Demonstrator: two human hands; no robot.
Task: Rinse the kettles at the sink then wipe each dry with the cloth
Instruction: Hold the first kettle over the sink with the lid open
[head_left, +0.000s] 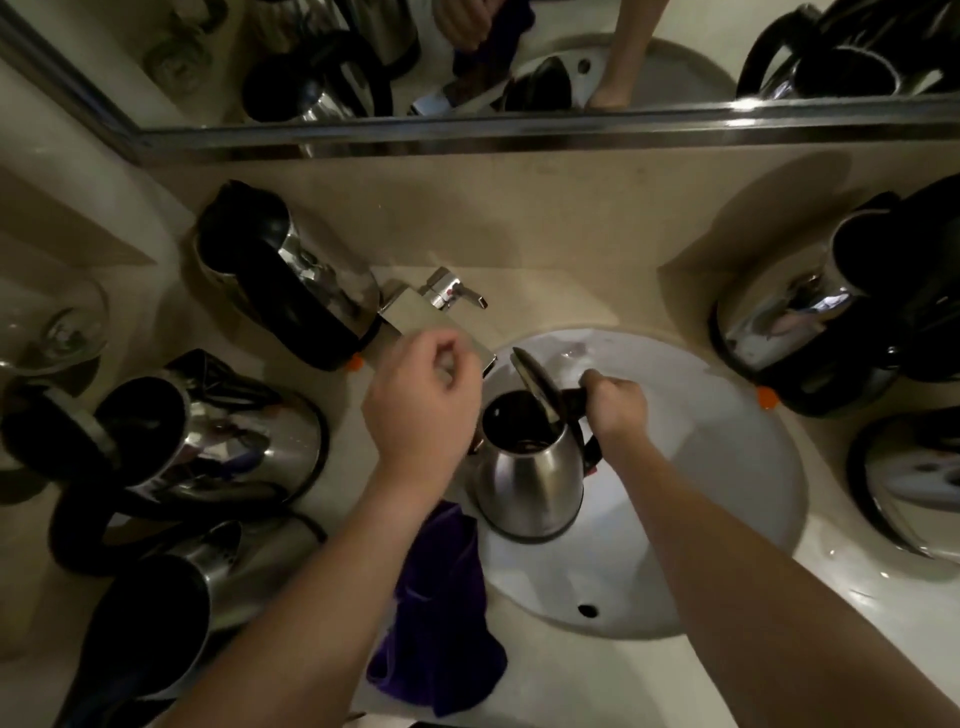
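- I see my right hand (615, 405) with its fingers curled round the black handle of a stainless-steel electric kettle (530, 478), holding it over the white oval sink basin (727, 467); the kettle's black lid stands hinged open, and the dark inside faces me.
- My left hand (423, 400) hovers just left of that kettle's mouth and in front of the chrome tap (441, 312). Its fingers are loosely curled and it grips nothing that I can make out.
- I count seven kettles in all: the one I hold, one tall steel-and-black kettle (285, 280) behind the tap at the left, two more steel kettles (218, 441) lying on the counter at the left, one dark one (145, 623) at the lower left, and two (810, 322) on the right of the basin.
- One purple cloth (439, 608) lies crumpled on the beige counter (571, 234) at the basin's near left rim, under my left forearm.
- Two clear glasses (67, 327) stand at the far left edge.
- One mirror (467, 62) runs along the back wall above the counter.
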